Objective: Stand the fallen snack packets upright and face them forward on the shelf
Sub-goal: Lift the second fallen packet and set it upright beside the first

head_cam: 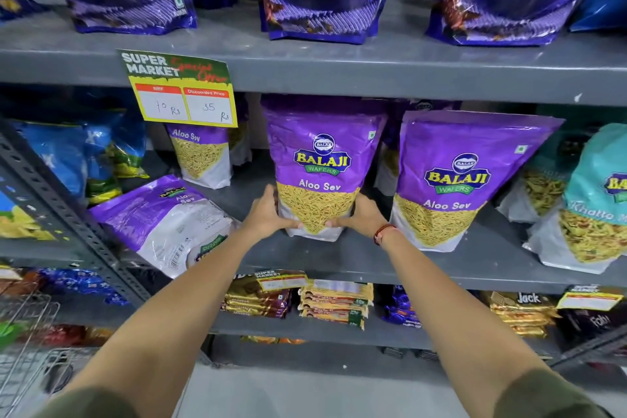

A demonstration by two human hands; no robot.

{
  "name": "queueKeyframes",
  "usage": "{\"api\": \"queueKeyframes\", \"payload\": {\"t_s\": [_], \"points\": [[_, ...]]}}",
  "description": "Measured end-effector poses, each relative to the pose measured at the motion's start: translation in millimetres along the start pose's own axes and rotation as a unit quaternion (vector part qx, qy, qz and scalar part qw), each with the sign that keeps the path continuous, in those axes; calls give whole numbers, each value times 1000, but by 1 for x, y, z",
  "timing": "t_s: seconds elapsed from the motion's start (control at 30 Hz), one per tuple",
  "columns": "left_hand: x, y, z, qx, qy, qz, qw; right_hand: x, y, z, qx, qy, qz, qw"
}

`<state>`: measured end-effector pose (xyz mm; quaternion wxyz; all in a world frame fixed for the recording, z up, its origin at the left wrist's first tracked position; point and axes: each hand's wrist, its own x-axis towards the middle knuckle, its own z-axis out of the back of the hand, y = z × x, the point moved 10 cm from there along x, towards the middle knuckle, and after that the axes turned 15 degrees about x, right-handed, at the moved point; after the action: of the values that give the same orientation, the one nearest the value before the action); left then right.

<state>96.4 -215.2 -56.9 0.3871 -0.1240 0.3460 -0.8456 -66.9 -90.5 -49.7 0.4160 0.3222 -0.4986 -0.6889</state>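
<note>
A purple Aloo Sev packet [322, 163] stands upright and faces forward in the middle of the grey shelf [390, 265]. My left hand [268, 214] grips its lower left side and my right hand [363, 215] grips its lower right side. To the left, another purple Aloo Sev packet [159, 217] lies fallen on its back, overhanging the shelf's front edge. A third packet [461, 180] stands upright to the right, leaning slightly. A smaller upright packet [203, 156] stands further back on the left.
A yellow price tag [183, 92] hangs from the shelf above. A teal packet [597, 200] stands at the far right, blue packets [78, 156] at the left. A perforated shelf post [68, 210] slants at left. A wire trolley [27, 343] sits at lower left.
</note>
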Motion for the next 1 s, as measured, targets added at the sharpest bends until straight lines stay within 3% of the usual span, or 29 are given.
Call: {"api": "queueKeyframes", "payload": {"t_s": [0.2, 0.4, 0.53, 0.67, 0.8, 1.0], "points": [[-7, -1, 3, 16, -49, 2, 999, 1, -2, -1, 5, 13, -4, 1000], [-11, 1, 1, 17, -38, -2, 999, -6, -3, -4, 19, 9, 0, 1000], [-6, -9, 9, -42, 21, -16, 999, -9, 2, 5, 136, -26, 3, 990], [6, -46, 62, -213, -44, -56, 974, -3, 41, 35, 366, -108, 68, 922], [17, -78, 105, -275, -92, -77, 954, 3, 66, 54, 506, -174, 85, 840], [16, -73, 110, -300, -97, -83, 945, -2, 76, 50, 527, -187, 119, 821]]}}
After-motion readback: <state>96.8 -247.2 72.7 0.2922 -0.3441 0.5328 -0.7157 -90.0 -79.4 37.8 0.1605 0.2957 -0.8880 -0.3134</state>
